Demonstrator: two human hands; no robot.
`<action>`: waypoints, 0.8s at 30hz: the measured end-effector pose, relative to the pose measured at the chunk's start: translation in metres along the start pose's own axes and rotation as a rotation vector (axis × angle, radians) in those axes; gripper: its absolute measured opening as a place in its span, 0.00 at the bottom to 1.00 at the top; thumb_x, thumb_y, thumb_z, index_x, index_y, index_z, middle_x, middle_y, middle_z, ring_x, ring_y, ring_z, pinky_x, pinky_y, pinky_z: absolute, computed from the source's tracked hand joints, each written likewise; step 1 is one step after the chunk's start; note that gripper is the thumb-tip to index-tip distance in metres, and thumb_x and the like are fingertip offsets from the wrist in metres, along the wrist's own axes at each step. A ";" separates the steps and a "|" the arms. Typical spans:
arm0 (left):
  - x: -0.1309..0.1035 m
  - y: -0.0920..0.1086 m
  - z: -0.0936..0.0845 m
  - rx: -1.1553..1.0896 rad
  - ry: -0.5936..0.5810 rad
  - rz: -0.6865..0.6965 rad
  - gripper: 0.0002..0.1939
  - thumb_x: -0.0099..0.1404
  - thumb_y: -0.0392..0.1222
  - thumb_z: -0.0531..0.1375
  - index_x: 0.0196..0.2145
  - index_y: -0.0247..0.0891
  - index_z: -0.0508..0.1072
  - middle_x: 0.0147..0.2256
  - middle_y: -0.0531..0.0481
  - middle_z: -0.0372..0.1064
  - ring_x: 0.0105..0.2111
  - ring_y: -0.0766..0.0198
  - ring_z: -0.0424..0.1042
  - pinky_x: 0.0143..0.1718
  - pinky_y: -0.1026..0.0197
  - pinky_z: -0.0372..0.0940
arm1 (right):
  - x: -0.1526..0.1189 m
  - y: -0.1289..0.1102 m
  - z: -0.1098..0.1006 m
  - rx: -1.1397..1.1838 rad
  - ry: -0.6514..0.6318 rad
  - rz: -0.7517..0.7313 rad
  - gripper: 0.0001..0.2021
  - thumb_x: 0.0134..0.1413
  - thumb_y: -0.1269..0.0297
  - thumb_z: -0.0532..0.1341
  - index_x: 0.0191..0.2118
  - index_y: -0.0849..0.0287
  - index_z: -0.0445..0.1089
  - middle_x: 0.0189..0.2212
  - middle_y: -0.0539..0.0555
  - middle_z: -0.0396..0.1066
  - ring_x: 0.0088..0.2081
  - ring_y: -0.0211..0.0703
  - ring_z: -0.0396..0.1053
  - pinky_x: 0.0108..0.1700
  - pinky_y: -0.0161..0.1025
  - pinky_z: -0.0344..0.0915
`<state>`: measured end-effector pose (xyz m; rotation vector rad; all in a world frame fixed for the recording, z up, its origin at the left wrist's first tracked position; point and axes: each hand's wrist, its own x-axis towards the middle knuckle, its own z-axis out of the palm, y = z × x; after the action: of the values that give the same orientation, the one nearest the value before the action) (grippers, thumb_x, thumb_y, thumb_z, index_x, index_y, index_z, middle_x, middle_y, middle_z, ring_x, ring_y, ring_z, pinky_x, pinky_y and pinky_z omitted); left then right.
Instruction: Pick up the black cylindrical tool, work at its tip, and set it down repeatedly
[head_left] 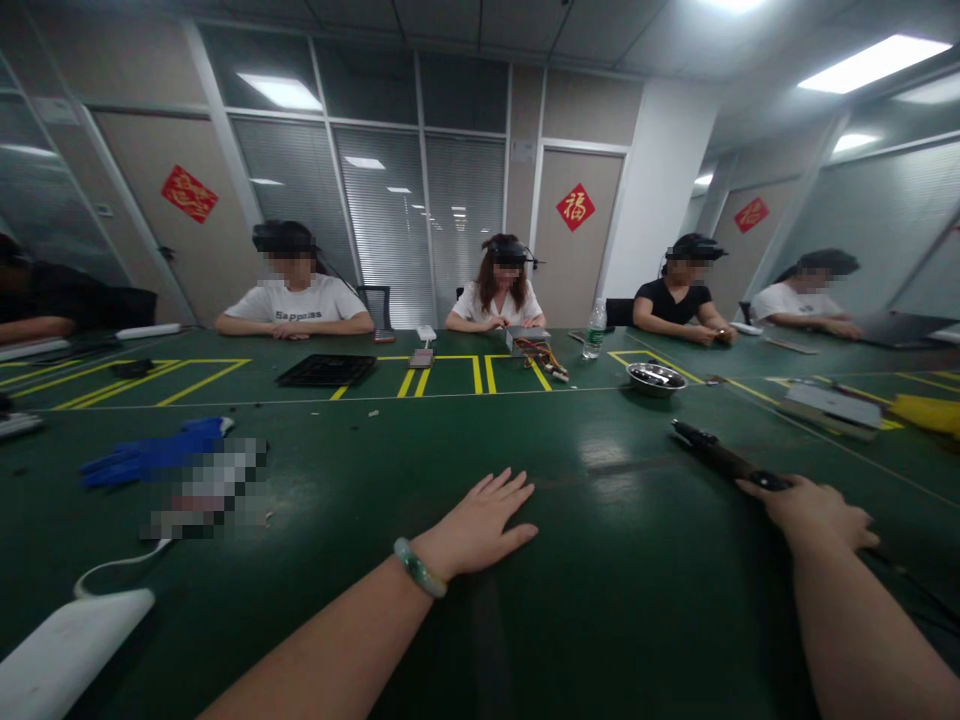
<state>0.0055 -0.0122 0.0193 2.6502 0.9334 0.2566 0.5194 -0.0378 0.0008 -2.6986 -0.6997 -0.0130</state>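
my right hand grips a black cylindrical tool, left hand spread empty; snagging the thin dark cord, near right, could jerk it.

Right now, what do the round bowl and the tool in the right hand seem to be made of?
Round bowl: probably polished metal, given its bright, mirror-like highlights.
Tool: perhaps plastic, its dark body showing only soft highlights; its tip is too small to judge.

Here's one screwdriver — one bowl, one bottle.
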 end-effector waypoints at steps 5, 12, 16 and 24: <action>0.002 0.004 0.000 0.039 0.086 0.012 0.35 0.69 0.63 0.44 0.67 0.46 0.44 0.67 0.50 0.40 0.67 0.57 0.40 0.66 0.51 0.40 | -0.024 -0.028 -0.008 -0.030 -0.023 -0.207 0.34 0.47 0.37 0.59 0.54 0.56 0.69 0.51 0.76 0.61 0.51 0.78 0.57 0.41 0.65 0.54; 0.007 0.018 -0.002 0.207 0.288 0.091 0.43 0.66 0.59 0.54 0.68 0.41 0.36 0.68 0.47 0.36 0.67 0.56 0.35 0.66 0.51 0.39 | -0.169 -0.134 0.009 0.074 -0.196 -0.906 0.24 0.48 0.46 0.64 0.49 0.54 0.72 0.43 0.59 0.68 0.45 0.56 0.64 0.46 0.48 0.60; 0.007 0.019 0.001 0.250 0.318 0.083 0.47 0.62 0.60 0.59 0.68 0.41 0.38 0.67 0.44 0.39 0.66 0.54 0.42 0.64 0.50 0.44 | -0.252 -0.161 0.018 0.281 -0.339 -1.261 0.27 0.48 0.55 0.67 0.54 0.57 0.65 0.47 0.56 0.66 0.49 0.48 0.63 0.52 0.43 0.58; 0.007 0.016 -0.004 0.234 0.260 0.037 0.36 0.65 0.61 0.56 0.65 0.49 0.50 0.60 0.48 0.58 0.53 0.56 0.65 0.51 0.55 0.61 | -0.247 -0.126 -0.028 -0.075 -0.179 -1.269 0.28 0.44 0.57 0.70 0.51 0.60 0.65 0.49 0.61 0.63 0.52 0.59 0.61 0.52 0.51 0.59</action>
<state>0.0187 -0.0182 0.0293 2.8992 1.0508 0.5423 0.2450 -0.0609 0.0452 -1.8597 -2.3164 -0.1103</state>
